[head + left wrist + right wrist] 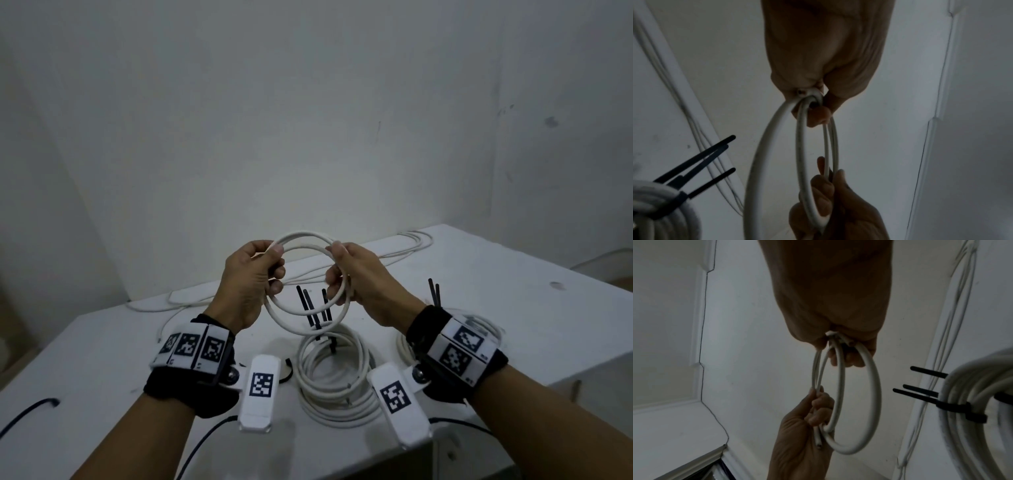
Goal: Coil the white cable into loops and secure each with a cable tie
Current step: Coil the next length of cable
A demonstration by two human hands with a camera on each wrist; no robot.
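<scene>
Two bare hands hold one small coil of round white plastic cable (306,284) in the air above a white table (479,308), and about two turns can be counted in it. The left hand (251,284) grips the coil's left side with fingers curled round the strands and the thumb pressed on top; the left wrist view shows a cut cable end (800,93) poking out at the fingers. The right hand (359,277) grips the coil's right side, fingers and thumb curled around the strands; in the right wrist view another cut cable end (819,446) sticks out past the left hand's palm. On the table just below the raised coil lies one larger finished bundle of white cable (337,377) with many turns, bound by black plastic cable ties (313,308) whose three stiff tails stand up. A second coiled white bundle (406,342) lies partly hidden behind the right wrist, with two black tie tails (434,291) rising beside it. Loose white cable (407,243) runs in long strands along the table's far edge. Each wrist wears one black strap with white marker blocks (191,347) and one white camera unit (260,394), with thin black leads (27,411) trailing over the table.
</scene>
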